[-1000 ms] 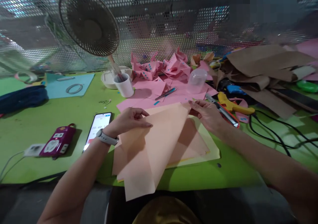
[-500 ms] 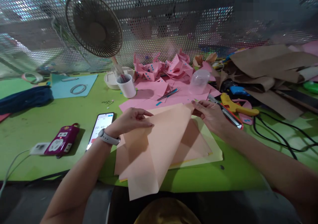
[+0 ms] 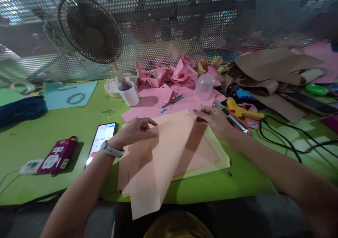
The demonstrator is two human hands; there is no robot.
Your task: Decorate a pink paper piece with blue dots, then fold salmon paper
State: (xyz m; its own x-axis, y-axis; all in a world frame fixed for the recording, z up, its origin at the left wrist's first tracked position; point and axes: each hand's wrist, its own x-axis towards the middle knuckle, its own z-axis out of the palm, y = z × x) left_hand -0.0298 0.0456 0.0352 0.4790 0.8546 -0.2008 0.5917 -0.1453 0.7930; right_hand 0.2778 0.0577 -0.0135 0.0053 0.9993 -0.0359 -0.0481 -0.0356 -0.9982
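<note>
A peach sheet of paper (image 3: 166, 143) is lifted and bent into a curve, with its lower corner hanging past the table's front edge. My right hand (image 3: 211, 120) pinches it at its upper right corner. At its upper left, my left hand (image 3: 136, 130) has thumb and fingertips apart, the thumb against the paper; the other fingers are partly hidden. A white watch (image 3: 112, 149) is on that wrist. Beneath lie more peach sheets (image 3: 195, 157) and a pale yellow sheet (image 3: 223, 157).
Left are a phone (image 3: 101, 139) showing a timer and a purple power socket (image 3: 58, 155). Behind stand a white cup (image 3: 129, 94) and a fan (image 3: 91, 33). Pink paper scraps (image 3: 158, 74) and tweezers (image 3: 173, 100) lie ahead. Right: a utility knife (image 3: 235, 120), a yellow glue gun (image 3: 244, 110), brown paper (image 3: 269, 65).
The whole view has shifted slightly, so things appear further left. My right hand still pinches the sheet; my left fingertips have drawn back a little toward the sheet's left edge.
</note>
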